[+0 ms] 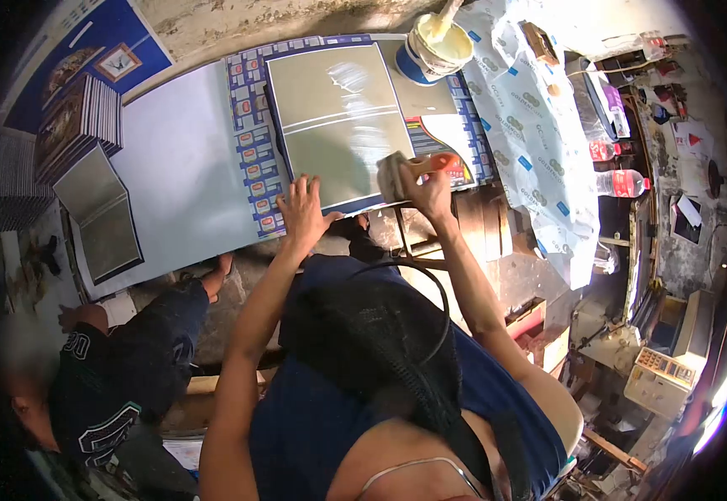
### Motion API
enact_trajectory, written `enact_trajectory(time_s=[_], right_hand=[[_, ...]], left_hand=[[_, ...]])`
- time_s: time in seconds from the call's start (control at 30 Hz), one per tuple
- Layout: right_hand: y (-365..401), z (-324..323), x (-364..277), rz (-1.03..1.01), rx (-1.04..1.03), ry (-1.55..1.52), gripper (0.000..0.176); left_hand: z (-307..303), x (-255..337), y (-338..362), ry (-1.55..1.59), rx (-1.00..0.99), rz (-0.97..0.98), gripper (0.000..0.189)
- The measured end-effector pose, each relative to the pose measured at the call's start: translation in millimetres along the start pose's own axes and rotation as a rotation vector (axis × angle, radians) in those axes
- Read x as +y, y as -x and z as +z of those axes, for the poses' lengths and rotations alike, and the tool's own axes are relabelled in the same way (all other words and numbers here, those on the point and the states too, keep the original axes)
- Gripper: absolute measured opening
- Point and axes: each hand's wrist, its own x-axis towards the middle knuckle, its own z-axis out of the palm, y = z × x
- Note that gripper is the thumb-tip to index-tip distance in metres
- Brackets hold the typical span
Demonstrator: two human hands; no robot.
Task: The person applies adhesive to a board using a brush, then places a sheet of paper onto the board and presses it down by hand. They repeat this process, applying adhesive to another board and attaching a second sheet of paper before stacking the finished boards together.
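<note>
A grey-brown board sheet (313, 88) with a dark blue border lies on the table in front of me. Two pale lines cross its middle, and wet whitish streaks show on both halves. My left hand (303, 209) rests with fingers spread on the near left edge of the sheet. In my right hand (430, 194) is a wide brush (392, 177) with an orange handle, its bristles at the sheet's near right corner. Behind the sheet stands a bucket (413, 63) of cream-coloured paste, with a stick or handle poking out of it.
Printed blue sheets (250, 142) lie beneath the board. On the left are a stack of books (100, 125), a folded board cover (100, 213) and a seated person (121, 376). Printed plastic wrapping (539, 159) drapes the right side, near red-labelled bottles (622, 184).
</note>
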Motion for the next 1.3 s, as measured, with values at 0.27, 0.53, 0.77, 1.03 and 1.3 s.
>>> enact_trajectory(time_s=[0.27,0.53,0.77,1.03,1.3], right_hand=[[-55,-70,50,0.133,0.219,0.305,0.027],[-79,-8,24,-0.591,-0.500,-0.149,0.026],[-222,55,78,-0.836,-0.297,0.072,0.026],[-378,117,61,-0.618,-0.389,0.365,0.044],[-395,84,21,-0.570,-0.422,0.078,0.017]], left_hand=[[-1,1,0,-0.014,0.025,0.009,0.090],[0,4,0,0.008,-0.023,-0.020,0.090],[-1,13,-6,-0.071,-0.115,-0.107,0.098],[-10,49,-14,-0.124,-0.193,-0.331,0.094],[0,90,-7,-0.029,-0.207,-0.562,0.109]])
